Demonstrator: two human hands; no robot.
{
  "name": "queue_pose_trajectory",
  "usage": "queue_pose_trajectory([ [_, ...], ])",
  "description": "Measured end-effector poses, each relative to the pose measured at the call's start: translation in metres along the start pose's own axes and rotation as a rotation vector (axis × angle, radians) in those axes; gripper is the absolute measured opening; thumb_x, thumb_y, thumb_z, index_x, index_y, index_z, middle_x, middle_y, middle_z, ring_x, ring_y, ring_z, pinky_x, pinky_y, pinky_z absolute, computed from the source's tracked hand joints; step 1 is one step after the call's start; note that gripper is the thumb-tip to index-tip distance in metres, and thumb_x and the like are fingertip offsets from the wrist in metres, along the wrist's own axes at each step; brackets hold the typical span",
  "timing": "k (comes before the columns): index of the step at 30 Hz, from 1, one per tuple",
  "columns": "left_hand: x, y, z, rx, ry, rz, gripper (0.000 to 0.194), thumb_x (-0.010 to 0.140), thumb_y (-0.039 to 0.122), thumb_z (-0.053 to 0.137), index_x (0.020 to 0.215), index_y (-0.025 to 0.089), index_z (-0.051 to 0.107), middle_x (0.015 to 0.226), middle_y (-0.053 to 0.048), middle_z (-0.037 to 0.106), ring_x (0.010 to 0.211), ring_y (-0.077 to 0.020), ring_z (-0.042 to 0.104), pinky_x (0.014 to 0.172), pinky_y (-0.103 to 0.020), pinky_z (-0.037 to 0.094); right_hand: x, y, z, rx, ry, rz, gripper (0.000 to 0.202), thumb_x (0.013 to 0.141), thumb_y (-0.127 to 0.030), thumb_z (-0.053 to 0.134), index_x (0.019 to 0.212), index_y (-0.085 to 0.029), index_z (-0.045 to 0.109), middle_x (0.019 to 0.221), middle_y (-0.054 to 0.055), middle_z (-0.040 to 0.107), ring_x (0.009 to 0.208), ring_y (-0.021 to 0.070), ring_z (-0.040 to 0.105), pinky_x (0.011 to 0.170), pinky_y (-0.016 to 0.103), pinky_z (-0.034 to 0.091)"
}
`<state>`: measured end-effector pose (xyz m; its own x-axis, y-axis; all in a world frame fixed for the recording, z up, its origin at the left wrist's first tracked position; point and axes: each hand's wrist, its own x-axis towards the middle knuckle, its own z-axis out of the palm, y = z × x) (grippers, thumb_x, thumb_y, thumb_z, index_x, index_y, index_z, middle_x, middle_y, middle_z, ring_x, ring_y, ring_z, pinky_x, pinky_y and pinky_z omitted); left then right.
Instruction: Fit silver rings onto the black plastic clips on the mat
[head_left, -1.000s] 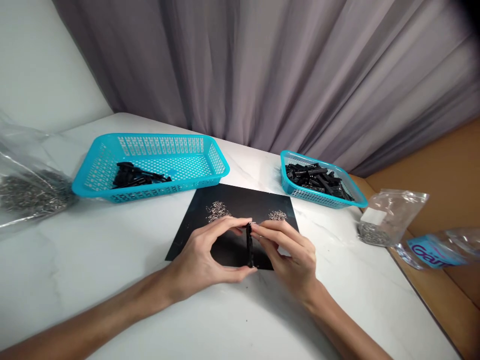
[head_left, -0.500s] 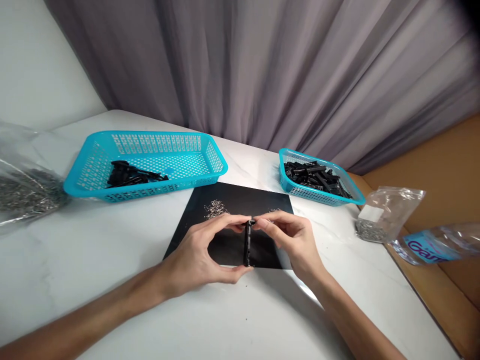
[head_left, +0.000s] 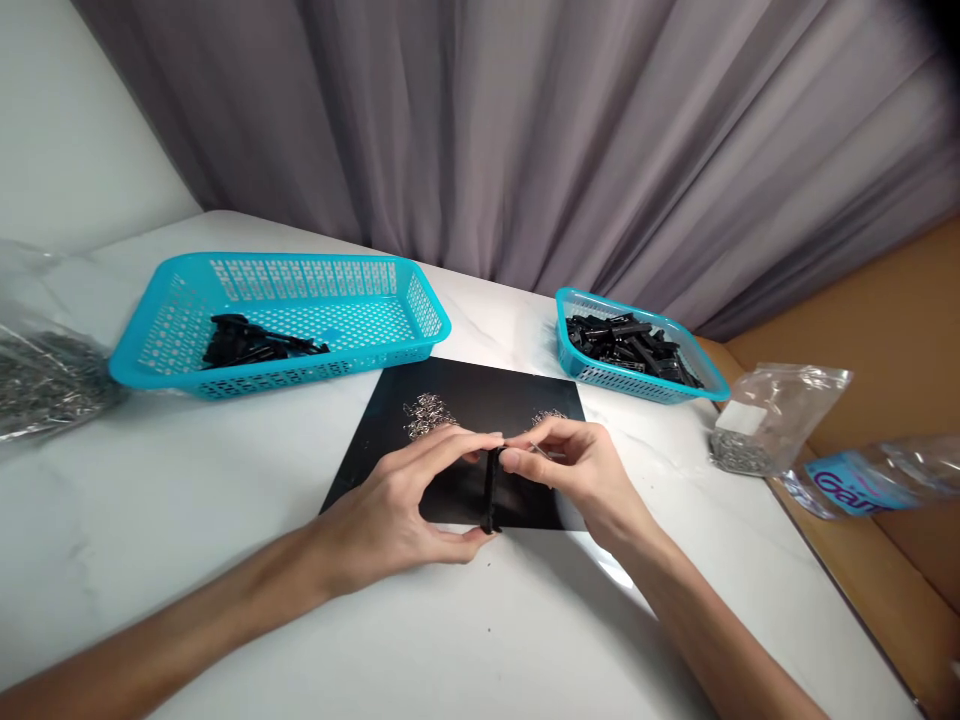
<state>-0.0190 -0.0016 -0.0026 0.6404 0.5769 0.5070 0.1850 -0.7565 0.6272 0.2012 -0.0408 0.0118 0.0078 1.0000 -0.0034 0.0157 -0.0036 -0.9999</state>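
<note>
My left hand (head_left: pixel 409 495) grips a narrow black plastic part (head_left: pixel 491 490) by its two ends, thumb at the near end and fingers at the far end. The part stands out lengthwise, away from me, over the front of a black mat (head_left: pixel 517 390). At its far end my right hand (head_left: pixel 574 460) is closed in a pinch, with the thumb and index fingertips at the part. A thin, light metal wire piece (head_left: pixel 546 453) shows between those fingers; its exact shape is too small to tell. Small metal pieces lie in a left pile (head_left: pixel 427 412) and a right pile (head_left: pixel 549 415).
A blue basket (head_left: pixel 337 262) at left holds a few black parts (head_left: pixel 247 340); a smaller blue basket (head_left: pixel 637 385) at right holds many (head_left: pixel 630 345). Bags of metal pieces lie at far left (head_left: pixel 45 380) and right (head_left: pixel 742 450). A plastic bottle (head_left: pixel 862 480) lies beyond the right bag.
My right fingers have shifted slightly at the part's far end, and the thin metal wire piece now shows between them. My left hand keeps its grip; the whole view has shifted a little.
</note>
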Motion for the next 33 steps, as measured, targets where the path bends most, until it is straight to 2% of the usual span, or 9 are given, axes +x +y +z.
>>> queue_pose_trajectory([
  [6,-0.005,-0.001,0.001,-0.008,-0.045,0.01,0.064,0.081,0.018,0.078,0.14,0.022,0.054,0.125,-0.007,0.065,0.116,-0.0218,0.065,0.102,-0.033,0.055,0.003,0.003,-0.003,0.054,-0.071,0.081,0.025,0.065,-0.032,0.094,0.071,-0.02,0.073,0.075,-0.001,0.072,0.067,0.0122,0.059,0.063,0.026,0.042],
  [10,-0.001,0.0,0.0,-0.025,-0.053,-0.036,0.063,0.076,0.022,0.082,0.135,0.023,0.058,0.118,-0.006,0.069,0.106,-0.022,0.068,0.096,-0.033,0.057,0.003,-0.002,-0.006,0.041,-0.119,0.092,0.026,0.068,-0.037,0.092,0.072,-0.019,0.073,0.079,0.001,0.075,0.067,0.0123,0.058,0.061,0.025,0.041],
  [14,0.004,0.002,-0.002,-0.043,0.002,-0.042,0.064,0.072,0.022,0.084,0.131,0.022,0.059,0.112,-0.005,0.072,0.098,-0.0212,0.07,0.093,-0.033,0.058,0.003,-0.008,-0.01,-0.066,-0.111,0.056,0.024,0.079,-0.044,0.083,0.078,-0.021,0.079,0.075,0.002,0.074,0.063,0.0118,0.053,0.053,0.025,0.036],
  [24,-0.003,0.001,0.002,-0.014,-0.032,-0.032,0.063,0.076,0.019,0.082,0.133,0.021,0.056,0.11,-0.004,0.067,0.098,-0.0191,0.067,0.091,-0.03,0.056,-0.001,-0.001,-0.001,0.03,-0.071,0.025,0.022,0.072,-0.038,0.089,0.074,-0.019,0.077,0.07,0.0,0.074,0.062,0.0113,0.062,0.058,0.024,0.046],
  [33,-0.003,0.002,0.002,-0.024,-0.026,-0.041,0.063,0.075,0.021,0.083,0.133,0.022,0.057,0.103,-0.004,0.067,0.093,-0.0197,0.066,0.086,-0.031,0.058,-0.003,-0.001,0.002,-0.019,-0.044,0.041,0.032,0.071,-0.045,0.089,0.072,-0.018,0.072,0.067,0.0,0.07,0.057,0.0109,0.054,0.052,0.025,0.037],
])
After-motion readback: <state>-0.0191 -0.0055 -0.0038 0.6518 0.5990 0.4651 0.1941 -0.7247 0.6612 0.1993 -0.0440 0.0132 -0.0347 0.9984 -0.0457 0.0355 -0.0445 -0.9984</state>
